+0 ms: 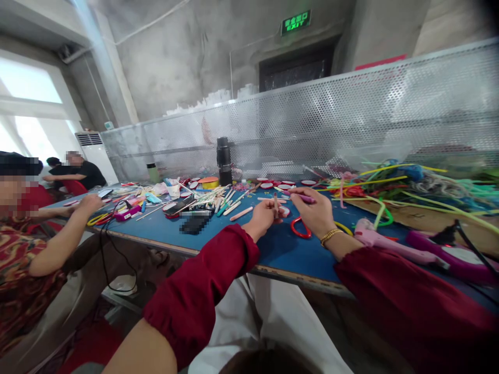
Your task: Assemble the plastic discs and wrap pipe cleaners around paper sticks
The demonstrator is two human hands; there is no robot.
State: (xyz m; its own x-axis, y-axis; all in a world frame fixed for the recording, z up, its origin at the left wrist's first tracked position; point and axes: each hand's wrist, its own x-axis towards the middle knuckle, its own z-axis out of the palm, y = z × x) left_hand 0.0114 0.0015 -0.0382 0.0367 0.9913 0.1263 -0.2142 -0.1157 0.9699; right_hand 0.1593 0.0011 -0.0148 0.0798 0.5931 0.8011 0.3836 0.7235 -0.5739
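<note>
My left hand [265, 218] is closed around a short, thin brownish stick [276, 203], which stands nearly upright between the fingers. A slim purple pen-like tool [306, 198] is gripped in my right hand [317, 213], its tip pointing left toward the stick. Whether tip and stick touch, I cannot tell. Below the right hand, a red loop-shaped handle [299, 229] lies on the blue tabletop [273, 252]. Just left of my left hand rests a pale pink stick [241, 213].
A black bottle [223, 162] stands behind scattered sticks and markers [218, 200]. To the right are a pink handled tool [393, 244], a corded purple device [452, 257] and piled coloured strips [393, 187]. A perforated metal screen [304, 130] backs the table. Another person's hand [90, 203] works at left.
</note>
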